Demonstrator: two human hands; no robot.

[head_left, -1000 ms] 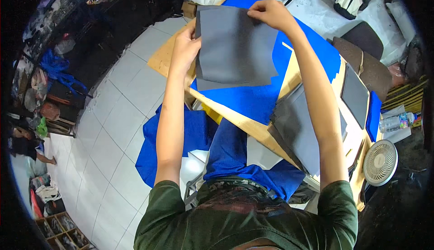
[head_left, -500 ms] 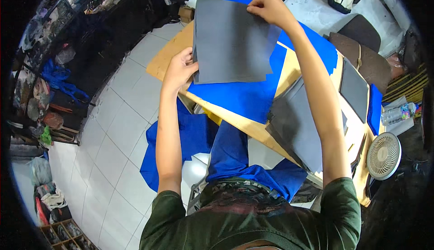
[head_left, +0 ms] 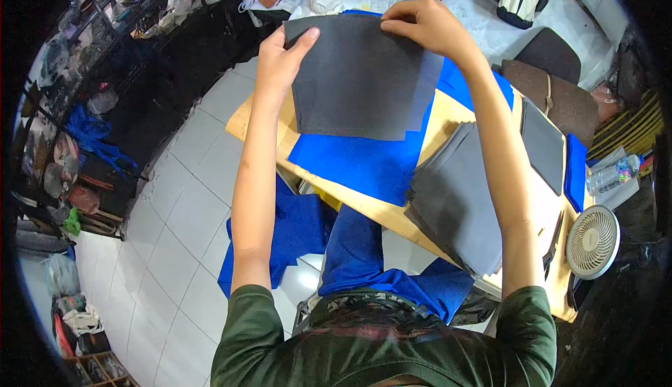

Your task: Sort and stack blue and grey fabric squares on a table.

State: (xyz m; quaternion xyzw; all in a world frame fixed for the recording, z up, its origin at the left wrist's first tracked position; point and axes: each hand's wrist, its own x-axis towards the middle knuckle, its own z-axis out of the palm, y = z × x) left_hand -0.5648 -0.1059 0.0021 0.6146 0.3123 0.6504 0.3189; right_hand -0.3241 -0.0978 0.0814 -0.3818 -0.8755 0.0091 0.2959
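Note:
A dark grey rectangular sheet (head_left: 357, 79) is held up by its far edge between both hands, over blue fabric (head_left: 357, 163) spread on a wooden table (head_left: 287, 103). My left hand (head_left: 281, 61) pinches the sheet's far left corner, thumb on the face toward me. At the far edge, right of the middle, my right hand (head_left: 428, 28) grips with thumb and fingers closed together. Whether the grey piece is one sheet or several layers cannot be told. Under my right forearm lies a stack of similar grey sheets (head_left: 458, 201).
At the table's right side lie a dark grey panel (head_left: 542, 145), a folded blue cloth (head_left: 575, 171) and a round white fan (head_left: 593, 242). A clear bottle (head_left: 614, 175) lies beyond them. More blue fabric (head_left: 283, 226) hangs below the table's near edge. Cluttered shelves (head_left: 84, 142) stand far left.
My left hand has moved up from the sheet's left side to its far left corner. The sheet has shifted slightly nearer and its far edge now bends. My right hand stays at the far edge.

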